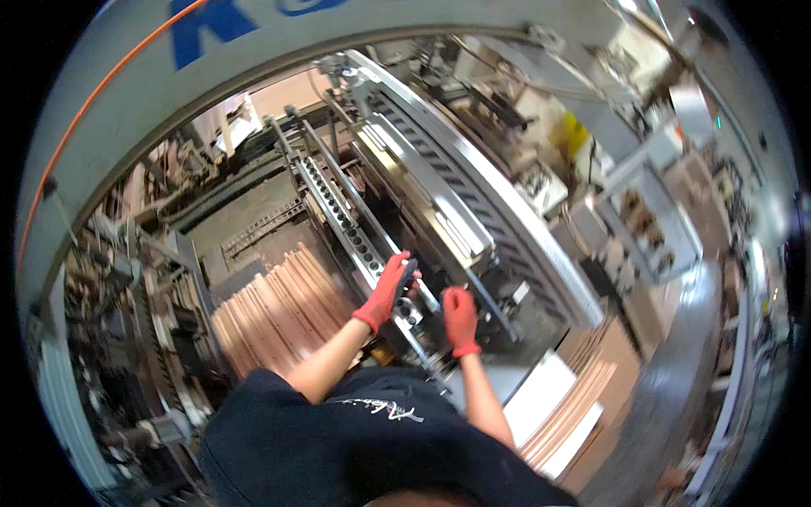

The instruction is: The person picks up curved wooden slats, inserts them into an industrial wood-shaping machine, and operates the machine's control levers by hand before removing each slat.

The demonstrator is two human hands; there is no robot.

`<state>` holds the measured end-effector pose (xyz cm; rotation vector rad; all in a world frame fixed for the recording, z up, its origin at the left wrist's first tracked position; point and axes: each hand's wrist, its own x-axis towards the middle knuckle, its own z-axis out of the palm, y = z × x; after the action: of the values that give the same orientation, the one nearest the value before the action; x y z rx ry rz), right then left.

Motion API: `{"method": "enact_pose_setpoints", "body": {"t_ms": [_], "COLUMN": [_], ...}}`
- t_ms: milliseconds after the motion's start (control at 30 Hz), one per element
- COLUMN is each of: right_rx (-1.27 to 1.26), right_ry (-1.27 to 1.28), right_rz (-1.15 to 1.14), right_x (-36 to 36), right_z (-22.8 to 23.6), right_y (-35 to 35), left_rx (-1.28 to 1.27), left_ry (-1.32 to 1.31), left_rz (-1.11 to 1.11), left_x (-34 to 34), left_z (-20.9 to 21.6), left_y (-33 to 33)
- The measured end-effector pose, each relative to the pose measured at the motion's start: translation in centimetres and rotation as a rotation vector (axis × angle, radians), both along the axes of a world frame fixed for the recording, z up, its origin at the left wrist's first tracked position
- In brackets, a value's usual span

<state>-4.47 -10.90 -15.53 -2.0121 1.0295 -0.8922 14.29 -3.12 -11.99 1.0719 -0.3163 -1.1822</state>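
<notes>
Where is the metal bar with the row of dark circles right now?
In the head view's middle, the metal bar slants down toward the left hand, just above and right of the brown strips.

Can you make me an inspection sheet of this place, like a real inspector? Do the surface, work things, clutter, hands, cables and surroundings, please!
Surface: brownish-grey machine bed.
Work things: pinkish-brown strips, side by side; metal bar with a row of dark round holes.
Clutter: stacked brown and white boards, lower right.
Left grip: red glove, near the bar's lower end; hold unclear.
Right grip: red glove, curled; contents unclear.
Cables: orange cable or hose, upper left.
Surroundings: arched grey machine frame; grey floor at right.
</notes>
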Motion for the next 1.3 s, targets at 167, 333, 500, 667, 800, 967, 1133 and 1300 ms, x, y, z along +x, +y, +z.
{"method": "enact_pose_setpoints", "body": {"t_ms": [167, 333, 500, 667, 800, 967, 1133, 1300], "right_rx": [0.618, 0.783, 0.785, 1.213, 1.54, 1.6, 1.199, 0.253], "right_ry": [-0.692, -0.741, -0.786, -1.01, -0.933, -1.093, -0.947, -0.473], "right_rz": [-0.33, -0.348, -0.528, -0.38, -0.255, -0.119, -0.342, -0.241], "right_x": [3.1, 6.8, 7.4, 9.6, 10.9, 11.6, 8.8, 8.5], "right_z": [1.5, 2.7, 0.1, 1.3, 0.8, -2.1, 1.3, 2.5], "right_y": [-4.7, -9.5, -12.2, -2.0, 4.3, 7.0, 7.1, 2.8], "left_rx": [0.12, 0.076, 0.035, 0.061, 0.188, 0.484, 0.611, 0.231], "left_ry": [-0.094, -0.237, -0.27, -0.371, -1.032, -1.37, -1.329, -1.245], "left_rz": [-0.056, -0.04, -0.023, 0.088, 0.313, 0.179, 0.225, 0.357], "left_x": [-2.2, -1.4, -1.8, -0.2, 1.6, 1.5, 1.2, 3.8], "left_z": [-1.2, 1.8, 4.5, 2.4, 0.5, 3.1, 0.8, -0.6], "left_y": [8.7, 8.6, 6.6, 7.7, 4.3, -0.9, -2.1, -0.4]}}
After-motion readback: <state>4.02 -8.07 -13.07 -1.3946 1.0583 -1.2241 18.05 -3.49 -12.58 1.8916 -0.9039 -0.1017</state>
